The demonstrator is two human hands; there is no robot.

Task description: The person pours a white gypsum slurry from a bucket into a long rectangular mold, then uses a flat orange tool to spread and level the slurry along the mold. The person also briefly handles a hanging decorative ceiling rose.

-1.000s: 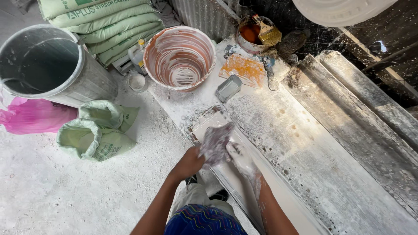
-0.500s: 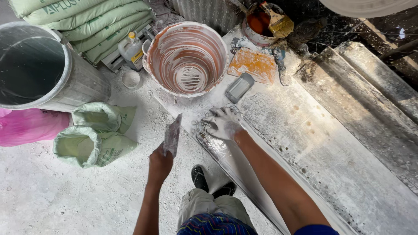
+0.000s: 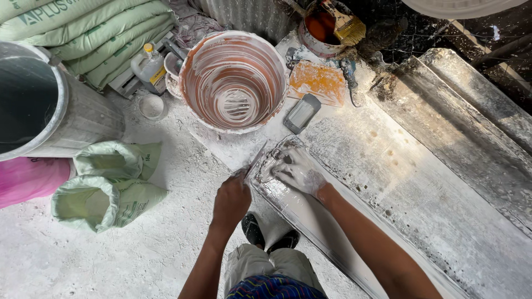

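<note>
Wet plaster strip (image 3: 310, 218); R hand (image 3: 296, 171) flat; L hand (image 3: 231, 200) w/ scraper (image 3: 256, 156).

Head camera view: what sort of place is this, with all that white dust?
Probably a plaster casting workshop. Stacked green sacks, a plaster-smeared mixing bucket, and a long wet white moulding being smoothed by the right hand point that way.
</note>
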